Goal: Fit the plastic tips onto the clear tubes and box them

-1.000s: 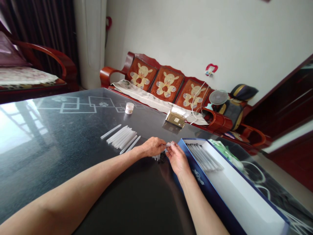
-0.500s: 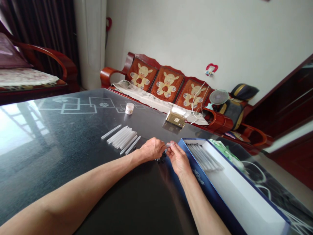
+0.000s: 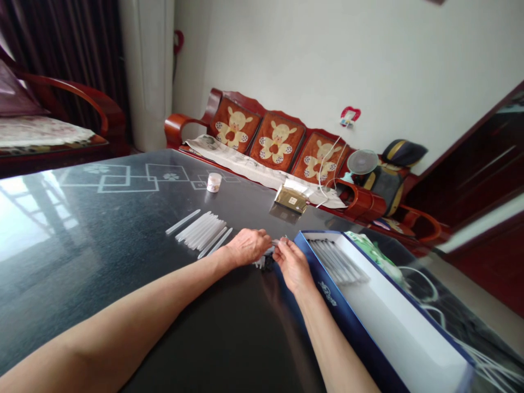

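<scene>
My left hand (image 3: 249,246) and my right hand (image 3: 292,264) meet above the dark table with their fingers pinched. Between the fingertips shows a small translucent whitish piece (image 3: 275,243), mostly covered, so its kind is unclear. Small black and clear parts (image 3: 266,262) lie in a pile beneath the hands. To the left, several translucent white tubes (image 3: 202,231), like pen barrels, lie side by side. Right of my right hand stands an open blue box (image 3: 331,311) with a white inside. At its far end rest several clear tubes with black ends (image 3: 338,262), like pens.
A small white cup-like container (image 3: 213,183) and a gold tissue box (image 3: 291,200) stand farther back on the glossy table (image 3: 123,234). Green-white packaging (image 3: 374,254) and white cables (image 3: 434,305) lie beyond the blue box. Behind is a wooden sofa (image 3: 180,128) with cushions.
The view has shifted slightly. My hands stay close together with the small piece between the fingertips, and the fingers have turned a little. More of the pile beneath them shows.
</scene>
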Available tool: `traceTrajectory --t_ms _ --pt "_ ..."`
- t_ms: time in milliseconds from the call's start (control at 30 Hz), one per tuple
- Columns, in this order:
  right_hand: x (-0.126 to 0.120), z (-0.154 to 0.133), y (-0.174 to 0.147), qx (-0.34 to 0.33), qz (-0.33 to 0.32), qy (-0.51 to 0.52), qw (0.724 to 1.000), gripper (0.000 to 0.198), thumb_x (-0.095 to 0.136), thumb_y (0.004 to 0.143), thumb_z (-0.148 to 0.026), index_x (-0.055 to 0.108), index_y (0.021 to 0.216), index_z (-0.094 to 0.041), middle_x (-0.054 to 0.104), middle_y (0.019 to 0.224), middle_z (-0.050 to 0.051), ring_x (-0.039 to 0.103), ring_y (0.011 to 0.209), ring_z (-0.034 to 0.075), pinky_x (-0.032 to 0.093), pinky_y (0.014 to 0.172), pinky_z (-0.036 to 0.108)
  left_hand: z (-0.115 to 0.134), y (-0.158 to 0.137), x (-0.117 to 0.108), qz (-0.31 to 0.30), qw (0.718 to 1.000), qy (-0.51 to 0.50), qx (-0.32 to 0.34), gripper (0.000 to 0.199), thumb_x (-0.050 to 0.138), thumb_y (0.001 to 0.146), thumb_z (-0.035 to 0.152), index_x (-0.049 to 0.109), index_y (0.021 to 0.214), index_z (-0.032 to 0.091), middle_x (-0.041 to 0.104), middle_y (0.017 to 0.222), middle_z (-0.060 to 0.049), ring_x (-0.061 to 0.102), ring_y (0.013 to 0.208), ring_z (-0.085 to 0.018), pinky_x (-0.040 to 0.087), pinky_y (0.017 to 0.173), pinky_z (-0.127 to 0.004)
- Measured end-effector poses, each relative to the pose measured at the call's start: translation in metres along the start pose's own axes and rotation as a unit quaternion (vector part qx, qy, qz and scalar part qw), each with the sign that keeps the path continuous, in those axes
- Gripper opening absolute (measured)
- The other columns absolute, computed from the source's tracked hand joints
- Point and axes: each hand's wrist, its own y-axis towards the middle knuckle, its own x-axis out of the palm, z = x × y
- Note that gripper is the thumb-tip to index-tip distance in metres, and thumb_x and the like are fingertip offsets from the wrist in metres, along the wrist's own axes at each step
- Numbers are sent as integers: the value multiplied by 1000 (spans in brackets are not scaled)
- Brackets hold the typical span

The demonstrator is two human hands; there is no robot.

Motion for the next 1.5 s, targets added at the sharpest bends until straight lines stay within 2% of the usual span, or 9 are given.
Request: traceTrajectory --t_ms 100,333,433,533,667,800,1133,1300,1500 --pt "-4 -8 0 -94 -35 -205 974 22 71 69 -32 64 85 -19 67 74 -1 62 67 13 52 65 26 -9 2 -8 18 999 -2 34 31 41 96 33 65 87 17 61 81 -7 60 77 -16 48 74 -25" --pt "0 -39 -7 -261 -130 -576 764 15 57 80 -19 71 86 -22 66 82 5 63 77 17 48 77 29 -8 1 -6 11 997 -32 66 23 47 93 31 63 102 17 63 86 -6 60 82 -17 47 78 -27" --pt "-21 -61 -5 -259 -125 -641 712 16 55 81 -18 71 86 -20 67 84 6 62 80 18 46 77 29 -8 0 -6 57 995 -31 79 32 49 91 27 57 120 18 64 105 -10 59 96 -21 47 88 -33" --pt "-65 -90 4 -238 -40 -659 713 19 54 82 -21 71 91 -20 69 92 6 63 82 18 47 77 29 -11 1 -7 128 990 -31 56 37 46 91 26 53 127 18 58 123 -12 55 107 -24 44 96 -38" --pt "-133 -116 21 -102 117 -716 680 25 52 81 -22 73 95 -19 73 89 7 66 83 20 47 75 29 -17 1 -5 163 986 -27 3 37 40 93 24 54 126 19 59 122 -11 56 105 -23 48 92 -35" --pt "-170 -113 36 -6 150 -778 610 27 50 79 -18 76 89 -19 74 87 10 68 82 23 47 72 30 -22 0 3 167 986 -19 9 35 38 93 24 58 122 21 60 118 -10 57 101 -22 50 89 -35" --pt "-187 -97 49 33 119 -808 576 29 54 75 -18 74 96 -15 72 91 14 67 86 26 47 74 32 -21 3 6 127 992 -12 0 29 41 93 22 65 109 19 65 102 -8 58 91 -19 50 82 -30" --pt "-164 -95 34 -181 148 -753 615 29 51 77 -20 73 95 -14 70 88 13 65 79 25 49 75 34 -43 8 -13 40 994 29 -96 27 46 89 22 69 103 21 66 97 -7 60 89 -20 49 83 -30" --pt "-71 -51 -27 -414 66 -560 714 22 46 83 -17 67 90 -18 68 89 7 64 83 19 49 79 28 -105 -45 -52 44 955 73 -285 32 43 87 18 68 106 16 67 97 -11 62 92 -21 48 84 -30"
